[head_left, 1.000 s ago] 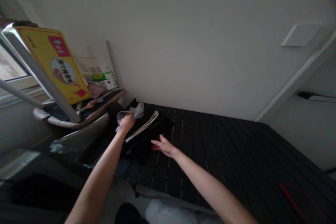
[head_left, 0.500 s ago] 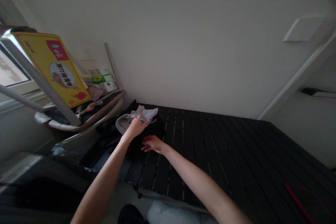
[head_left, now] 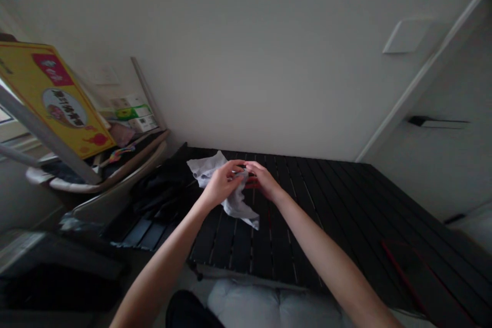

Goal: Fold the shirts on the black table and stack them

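A light grey piece of clothing [head_left: 240,206] hangs crumpled just over the black slatted table [head_left: 307,200]. My left hand [head_left: 222,183] grips it near the middle, with the fingers closed on the cloth. From the other side my right hand [head_left: 263,180] pinches the same cloth, its fingertips meeting those of the left. Part of the fabric spreads out behind my left hand, and another part droops toward the table's front edge. Which part of the clothing this is, I cannot tell. To the left lies a heap of black cloth [head_left: 157,195] on the table.
At the left a chair [head_left: 111,184] carries a yellow box [head_left: 57,97], green and white packs [head_left: 134,113] and small items. A dark flat thing with a red edge [head_left: 411,271] lies at the table's right. A grey cushioned seat [head_left: 249,302] is in front.
My left hand has lifted the grey clothing off the black heap and carried it right. My right hand has risen from beside the heap to the cloth. The view has turned slightly right.
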Demonstrator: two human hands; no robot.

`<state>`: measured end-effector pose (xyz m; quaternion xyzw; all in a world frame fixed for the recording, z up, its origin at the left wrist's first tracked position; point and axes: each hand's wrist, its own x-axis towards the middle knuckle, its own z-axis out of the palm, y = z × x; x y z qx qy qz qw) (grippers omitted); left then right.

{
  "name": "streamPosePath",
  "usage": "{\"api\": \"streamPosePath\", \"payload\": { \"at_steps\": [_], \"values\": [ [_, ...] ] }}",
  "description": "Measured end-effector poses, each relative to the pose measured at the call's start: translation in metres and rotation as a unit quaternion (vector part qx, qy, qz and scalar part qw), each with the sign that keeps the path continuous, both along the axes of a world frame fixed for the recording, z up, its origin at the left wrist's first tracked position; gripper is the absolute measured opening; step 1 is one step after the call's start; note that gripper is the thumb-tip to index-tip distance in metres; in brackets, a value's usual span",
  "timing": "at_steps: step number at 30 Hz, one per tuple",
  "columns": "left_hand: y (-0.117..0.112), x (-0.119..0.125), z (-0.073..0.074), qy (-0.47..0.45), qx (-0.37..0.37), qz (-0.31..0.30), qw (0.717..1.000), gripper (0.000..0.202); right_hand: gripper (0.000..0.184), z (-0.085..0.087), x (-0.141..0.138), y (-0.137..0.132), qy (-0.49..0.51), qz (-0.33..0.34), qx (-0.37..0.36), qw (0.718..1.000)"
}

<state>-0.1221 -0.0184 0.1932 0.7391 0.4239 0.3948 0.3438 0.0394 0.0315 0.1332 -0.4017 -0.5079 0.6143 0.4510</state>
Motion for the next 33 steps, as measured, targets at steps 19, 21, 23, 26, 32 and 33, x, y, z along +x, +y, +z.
{"api": "streamPosePath", "payload": {
  "at_steps": [19, 21, 23, 26, 32, 33],
  "values": [
    [0.014, 0.001, -0.127, 0.332, 0.066, 0.203, 0.919, 0.022, 0.058, -0.069, 0.068, -0.045, -0.504, -0.012, 0.179, 0.845],
    [0.018, 0.014, -0.119, 0.250, 0.079, 0.166, 0.951, 0.024, 0.066, -0.064, 0.048, -0.044, -0.513, -0.001, 0.242, 0.823],
    [0.021, 0.027, -0.109, 0.162, 0.095, 0.125, 0.974, 0.024, 0.048, -0.057, 0.032, -0.038, -0.487, -0.012, 0.260, 0.834],
    [0.022, 0.038, -0.097, 0.072, 0.114, 0.097, 0.986, 0.024, 0.013, -0.043, 0.030, -0.023, -0.400, -0.076, 0.246, 0.880],
    [0.025, 0.045, -0.111, 0.069, 0.111, 0.163, 0.978, 0.034, 0.013, -0.016, 0.089, 0.004, -0.222, -0.251, 0.215, 0.917],
    [0.027, 0.048, -0.117, 0.094, 0.095, 0.177, 0.975, 0.038, 0.014, -0.014, 0.101, 0.006, -0.205, -0.274, 0.210, 0.916]
  ]
}}
